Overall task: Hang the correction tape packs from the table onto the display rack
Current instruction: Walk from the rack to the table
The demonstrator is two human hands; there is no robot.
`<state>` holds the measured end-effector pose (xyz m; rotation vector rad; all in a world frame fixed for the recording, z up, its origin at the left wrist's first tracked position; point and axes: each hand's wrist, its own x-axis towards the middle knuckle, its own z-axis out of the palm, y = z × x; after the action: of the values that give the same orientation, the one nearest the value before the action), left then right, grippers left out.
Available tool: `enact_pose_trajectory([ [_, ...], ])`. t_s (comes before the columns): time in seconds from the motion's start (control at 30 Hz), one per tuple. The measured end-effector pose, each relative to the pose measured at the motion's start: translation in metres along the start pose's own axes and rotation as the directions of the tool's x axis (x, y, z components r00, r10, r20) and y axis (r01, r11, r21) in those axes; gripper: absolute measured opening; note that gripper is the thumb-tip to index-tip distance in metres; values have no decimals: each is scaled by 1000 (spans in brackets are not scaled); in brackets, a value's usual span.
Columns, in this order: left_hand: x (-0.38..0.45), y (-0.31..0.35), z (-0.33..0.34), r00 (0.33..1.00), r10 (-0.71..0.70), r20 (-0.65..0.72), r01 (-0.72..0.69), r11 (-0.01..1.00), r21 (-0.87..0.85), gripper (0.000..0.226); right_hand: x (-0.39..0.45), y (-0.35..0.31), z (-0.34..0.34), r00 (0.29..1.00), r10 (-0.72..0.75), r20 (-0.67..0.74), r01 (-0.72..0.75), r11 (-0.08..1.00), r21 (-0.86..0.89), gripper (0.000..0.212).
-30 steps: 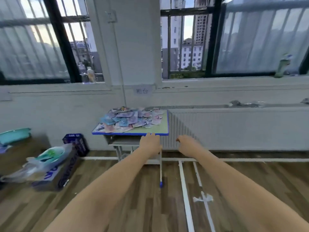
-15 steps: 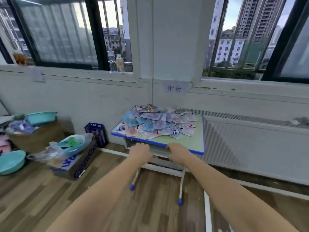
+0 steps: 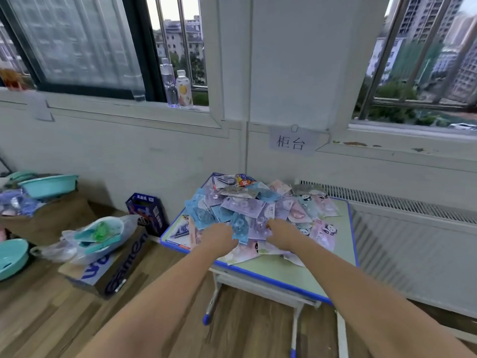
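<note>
- Head view: within a second both arms had closed in from short of the worktop onto the correction tape packs heaped there, so picking was about to begin.
- The left hand and right hand rested on the heap; their fingers' grip could not be told.
- A teal basin sat on the left, contents unclear; no rack showed.

Paper sign on the wall, at 12 o'clock above the table: 柜台
Blue box on the floor, at 9 o'clock from the table: white characters on top, too small to read
Cardboard box at 8 o'clock: large blue letters, only partly legible
</note>
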<state>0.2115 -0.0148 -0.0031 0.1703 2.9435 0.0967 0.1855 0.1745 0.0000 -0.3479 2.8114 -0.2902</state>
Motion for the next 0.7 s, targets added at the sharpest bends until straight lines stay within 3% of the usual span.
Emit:
enact_pose_trajectory([
  [0.23,139,-53,-24,999,38,-17,-39,998,-44,34,125,-3,-30,998,55,15,-55,997,57,38],
  [0.43,246,-96,-42,995,56,79,-49,995,-86,38,217,-8,-47,983,181,24,-183,972,151,33],
  [0.7,352,-114,-30,986,102,132,-90,992,-92,32,294,-7,-34,971,192,142,-215,962,169,38],
])
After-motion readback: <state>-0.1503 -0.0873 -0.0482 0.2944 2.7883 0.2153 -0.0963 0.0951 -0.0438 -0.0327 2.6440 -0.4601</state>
